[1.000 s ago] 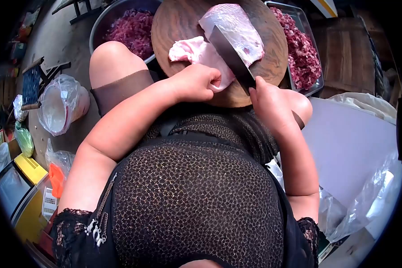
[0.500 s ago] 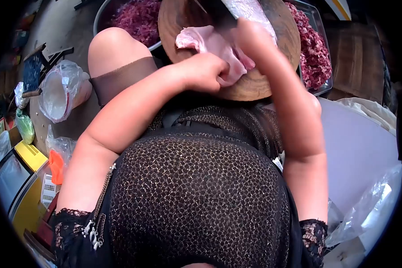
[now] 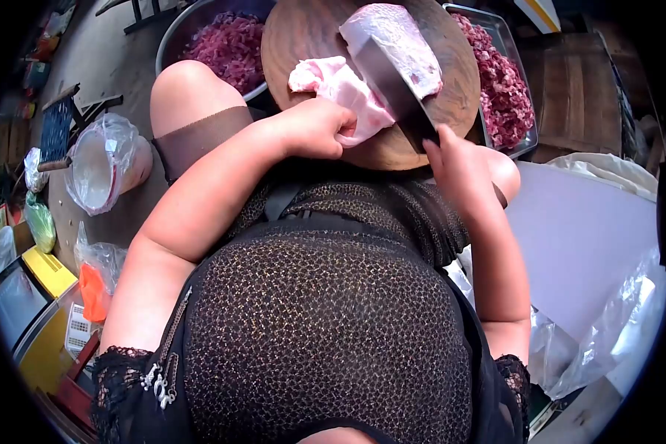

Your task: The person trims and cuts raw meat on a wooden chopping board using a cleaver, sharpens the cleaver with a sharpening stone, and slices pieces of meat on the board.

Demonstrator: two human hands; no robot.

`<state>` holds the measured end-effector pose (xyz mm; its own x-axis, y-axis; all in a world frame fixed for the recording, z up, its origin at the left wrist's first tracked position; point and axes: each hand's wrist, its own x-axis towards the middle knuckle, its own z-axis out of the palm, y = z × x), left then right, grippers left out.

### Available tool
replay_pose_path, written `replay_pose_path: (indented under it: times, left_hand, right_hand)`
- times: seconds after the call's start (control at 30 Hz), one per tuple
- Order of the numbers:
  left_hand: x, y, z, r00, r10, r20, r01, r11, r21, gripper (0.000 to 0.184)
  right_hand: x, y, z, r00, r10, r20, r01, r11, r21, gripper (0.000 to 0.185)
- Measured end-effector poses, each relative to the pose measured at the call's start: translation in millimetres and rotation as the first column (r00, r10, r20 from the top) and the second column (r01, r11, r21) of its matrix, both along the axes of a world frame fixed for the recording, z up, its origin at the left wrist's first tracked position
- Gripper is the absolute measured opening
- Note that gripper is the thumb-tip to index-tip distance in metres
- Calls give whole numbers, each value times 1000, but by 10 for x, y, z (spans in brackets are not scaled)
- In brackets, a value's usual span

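One cleaver (image 3: pixel 394 80) in right hand (image 3: pixel 459 164), beside meat slab (image 3: pixel 399 44).

Grey floor (image 3: pixel 107 78) spreads out on your left, where a blue stool (image 3: pixel 56 132) stands near a bucket (image 3: pixel 96 174) lined with clear plastic. Beyond them, bags (image 3: pixel 40 223) sit near a yellow panel (image 3: pixel 49 271). To your right lies a broad, pale surface (image 3: pixel 581 229), with brown boards (image 3: pixel 570 96) above it in view. Light reaches the floor; the upper right corner is dim.

Handle of cleaver (image 3: pixel 398 85) hidden by right hand (image 3: pixel 459 164), wooden board (image 3: pixel 301 37) and metal bowl (image 3: pixel 172 41) cropped at top
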<state>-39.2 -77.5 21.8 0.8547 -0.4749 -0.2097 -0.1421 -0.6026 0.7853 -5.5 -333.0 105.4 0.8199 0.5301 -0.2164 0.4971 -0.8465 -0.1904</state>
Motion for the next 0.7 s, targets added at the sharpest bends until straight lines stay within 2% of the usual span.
replay_pose_path:
  times: [0.03, 0.07, 0.17, 0.3, 0.37, 0.4, 0.5, 0.53, 0.57, 0.6, 0.63, 0.67, 0.7]
  left_hand:
    - [11, -20, 2, 1000, -25, -19, 25, 1000, -7, 24]
    - [19, -33, 4, 999, -32, 1, 32, 999, -17, 24]
    - [58, -65, 30, 998, -56, -40, 56, 998, -6, 25]
    - [108, -89, 52, 996, -82, -46, 80, 996, -41, 22]
    - [116, -84, 85, 987, -104, -122, 96, 993, -72, 19]
    - [101, -96, 73, 988, -99, -119, 95, 995, -39, 16]
    - [100, -3, 99, 987, 32, -158, -51, 992, -119, 18]
    - [115, 47, 181, 966, 111, -234, -151, 975, -161, 16]
    - [165, 135, 247, 881, 193, -432, -299, 935, -193, 13]
    - [194, 235, 199, 903, 274, -331, -377, 875, -304, 13]
    - [202, 331, 135, 902, 360, -237, -430, 798, -422, 14]
    - [218, 456, 100, 895, 420, -149, -442, 794, -417, 15]
    - [230, 537, 148, 843, 494, -212, -537, 761, -365, 17]
  right_hand:
    - [-61, -28, 24, 1000, -18, -6, 17, 993, -119, 17]
    - [-93, -57, -9, 1000, -28, -8, 27, 993, -119, 17]
    - [-126, -107, -163, 1000, 22, -4, -23, 996, -83, 10]
    - [107, 125, -411, 999, 13, -46, -13, 1000, -4, 17]
    - [244, 331, -545, 1000, 6, 4, -7, 993, 118, 17]
    - [350, 446, -575, 1000, 10, 1, -10, 994, 108, 17]
    - [511, 570, -509, 1000, -4, -26, 7, 995, 102, 18]
    - [546, 519, -562, 999, 25, -36, -21, 992, 123, 19]
    - [599, 469, -571, 998, 57, -37, -51, 988, 144, 20]
    - [598, 383, -524, 992, 119, -39, -115, 989, 92, 20]
    - [594, 273, -501, 993, 115, -22, -112, 988, 110, 20]
    - [588, 141, -496, 994, 107, -29, -103, 989, 103, 20]
    - [593, 26, -482, 995, 96, -31, -93, 991, 94, 20]
